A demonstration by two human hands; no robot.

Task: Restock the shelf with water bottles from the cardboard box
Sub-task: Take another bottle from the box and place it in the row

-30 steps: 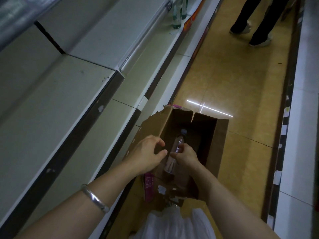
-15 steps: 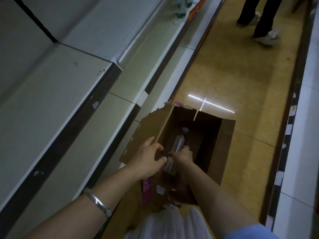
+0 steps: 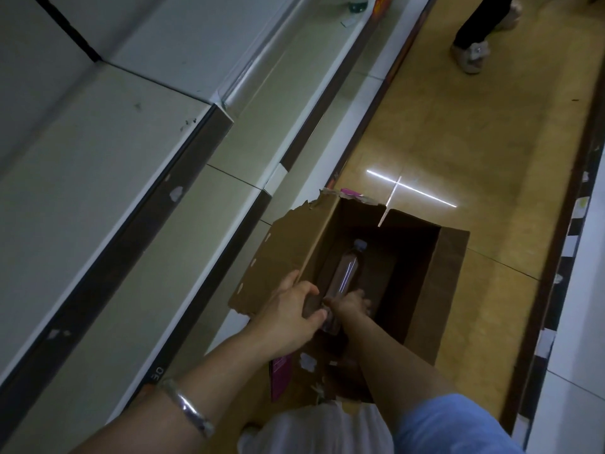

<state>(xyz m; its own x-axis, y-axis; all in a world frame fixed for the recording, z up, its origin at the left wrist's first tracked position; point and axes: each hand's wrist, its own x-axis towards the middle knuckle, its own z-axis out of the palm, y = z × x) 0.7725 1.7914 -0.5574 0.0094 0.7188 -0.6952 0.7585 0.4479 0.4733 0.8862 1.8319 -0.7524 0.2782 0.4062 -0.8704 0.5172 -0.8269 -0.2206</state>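
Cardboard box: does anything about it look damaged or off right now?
Yes. The cardboard box has a ragged, torn far edge on its left flap, with shreds of tape. It holds one water bottle lying on its side, gripped low by the right hand; the left hand reaches in beside it. No spill shows.

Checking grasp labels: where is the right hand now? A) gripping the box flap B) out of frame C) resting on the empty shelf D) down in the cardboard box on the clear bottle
D: the right hand is down inside the cardboard box, closed around the lower end of the clear bottle, with the left hand beside it at the box edge.
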